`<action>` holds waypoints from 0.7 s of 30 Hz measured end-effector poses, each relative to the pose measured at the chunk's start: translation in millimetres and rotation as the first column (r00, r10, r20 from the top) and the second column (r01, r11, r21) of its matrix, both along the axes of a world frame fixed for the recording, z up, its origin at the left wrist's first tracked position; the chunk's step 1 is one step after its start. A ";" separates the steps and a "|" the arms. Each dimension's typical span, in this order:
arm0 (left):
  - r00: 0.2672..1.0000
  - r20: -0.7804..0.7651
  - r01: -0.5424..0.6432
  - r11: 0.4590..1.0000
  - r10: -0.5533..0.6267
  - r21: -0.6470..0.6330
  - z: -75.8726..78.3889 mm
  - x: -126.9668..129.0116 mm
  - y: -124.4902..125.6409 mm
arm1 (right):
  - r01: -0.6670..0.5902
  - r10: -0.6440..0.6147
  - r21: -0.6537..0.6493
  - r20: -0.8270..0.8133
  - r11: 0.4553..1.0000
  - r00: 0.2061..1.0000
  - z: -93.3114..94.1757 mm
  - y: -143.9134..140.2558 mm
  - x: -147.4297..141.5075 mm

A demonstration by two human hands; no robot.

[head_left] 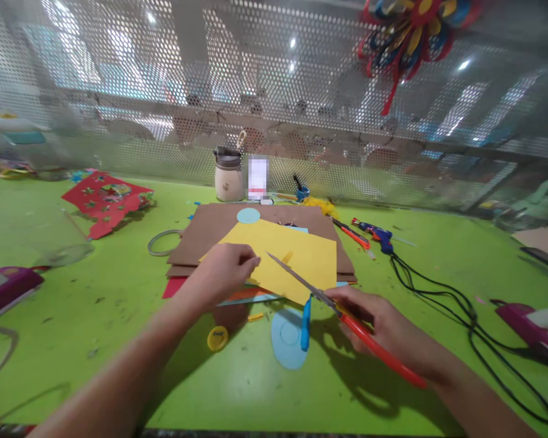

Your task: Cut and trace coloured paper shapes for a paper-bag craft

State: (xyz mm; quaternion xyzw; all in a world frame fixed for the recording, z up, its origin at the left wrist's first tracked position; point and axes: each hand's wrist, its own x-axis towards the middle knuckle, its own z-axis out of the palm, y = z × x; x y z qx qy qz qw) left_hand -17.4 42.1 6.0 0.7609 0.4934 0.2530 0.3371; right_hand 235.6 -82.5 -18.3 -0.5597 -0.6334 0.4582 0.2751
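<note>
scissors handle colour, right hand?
Red-orange handles on the scissors, held in the right hand; clearest in the head view.

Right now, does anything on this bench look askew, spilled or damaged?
Mostly tidy. Small paper scraps lie scattered on the green table by the left hand; the glue gun's black cord sprawls in loops beyond the right hand.

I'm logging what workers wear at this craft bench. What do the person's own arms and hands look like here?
Both forearms are bare as far as the frame shows: no sleeves, gloves or watch visible. The left hand and right hand show no rings or markings, though both are slightly blurred.
</note>
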 end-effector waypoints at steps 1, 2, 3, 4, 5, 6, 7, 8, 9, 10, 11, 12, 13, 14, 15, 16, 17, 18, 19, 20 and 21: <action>0.999 0.047 0.001 1.000 0.000 -0.029 1.9 -0.8 2.2 | -0.004 0.004 -0.004 0.000 1.000 1.000 -0.3 -0.4 -0.7; 0.991 0.132 0.028 0.996 -0.016 -0.089 3.1 -1.4 3.3 | -0.009 0.009 -0.015 -0.004 1.000 1.000 -0.7 -1.0 -1.2; 0.967 0.252 0.088 0.982 -0.043 -0.169 3.6 -1.6 3.2 | -0.016 0.015 -0.025 -0.015 1.000 1.000 -1.3 -1.7 -1.4; 0.917 0.393 0.177 0.953 -0.069 -0.247 3.4 -1.6 2.1 | -0.026 0.025 -0.036 -0.031 0.999 0.999 -1.9 -2.6 -1.6; 0.842 0.532 0.284 0.908 -0.084 -0.308 2.9 -1.3 0.0 | -0.038 0.035 -0.048 -0.048 0.998 0.998 -2.2 -3.5 -1.8; 0.759 0.645 0.392 0.854 -0.090 -0.342 2.1 -0.9 -2.6 | -0.048 0.045 -0.053 -0.063 0.997 0.997 -2.1 -4.5 -2.0; 0.689 0.718 0.480 0.804 -0.099 -0.350 1.5 -0.5 -5.4 | -0.054 0.050 -0.054 -0.077 0.997 0.996 -1.4 -5.6 -2.4; 0.648 0.752 0.540 0.770 -0.122 -0.340 1.0 -0.1 -8.0 | -0.062 0.056 -0.057 -0.092 0.996 0.994 -0.2 -6.6 -3.0; 0.621 0.770 0.582 0.744 -0.147 -0.329 0.7 0.0 -10.3 | -0.070 0.062 -0.067 -0.108 0.995 0.992 1.6 -7.4 -3.7; 0.604 0.779 0.613 0.723 -0.169 -0.319 0.5 0.0 -11.9 | -0.078 0.067 -0.085 -0.125 0.993 0.990 3.9 -8.1 -4.5; 0.593 0.784 0.632 0.710 -0.184 -0.311 0.5 -0.2 -12.8 | -0.088 0.073 -0.106 -0.139 0.990 0.988 6.2 -8.6 -5.3; 0.583 0.790 0.641 0.705 -0.190 -0.304 0.4 -0.4 -13.1 | -0.097 0.078 -0.126 -0.149 0.987 0.986 8.4 -8.9 -6.0; 0.572 0.799 0.648 0.700 -0.186 -0.301 0.1 -0.8 -12.9 | -0.103 0.080 -0.142 -0.154 0.985 0.985 10.0 -8.9 -6.4; 0.560 0.810 0.658 0.689 -0.177 -0.305 -0.5 -1.1 -12.3 | -0.103 0.079 -0.151 -0.154 0.983 0.985 10.7 -8.8 -6.4; 0.544 0.823 0.672 0.673 -0.166 -0.308 -1.2 -1.2 -11.7 | -0.105 0.082 -0.149 -0.152 0.983 0.985 10.5 -8.5 -6.1; 0.524 0.837 0.687 0.659 -0.156 -0.307 -2.0 -1.3 -11.2 | -0.110 0.088 -0.141 -0.153 0.984 0.984 9.3 -8.2 -5.5; 0.505 0.851 0.699 0.648 -0.147 -0.302 -2.9 -1.2 -10.8 | -0.112 0.090 -0.136 -0.160 0.984 0.983 7.2 -7.9 -4.7; 0.486 0.862 0.711 0.639 -0.144 -0.295 -3.7 -1.0 -10.8 | -0.114 0.090 -0.133 -0.174 0.985 0.981 4.6 -7.7 -3.7; 0.475 0.869 0.717 0.634 -0.139 -0.290 -4.4 -0.6 -11.0 | -0.117 0.089 -0.136 -0.196 0.984 0.977 1.6 -7.6 -2.9; 0.468 0.874 0.720 0.631 -0.134 -0.289 -5.0 -0.1 -11.5 | -0.121 0.087 -0.144 -0.225 0.982 0.971 -1.3 -7.7 -2.3; 0.463 0.878 0.721 0.629 -0.126 -0.291 -5.4 0.4 -12.1 | -0.129 0.085 -0.157 -0.258 0.979 0.962 -3.8 -7.9 -1.9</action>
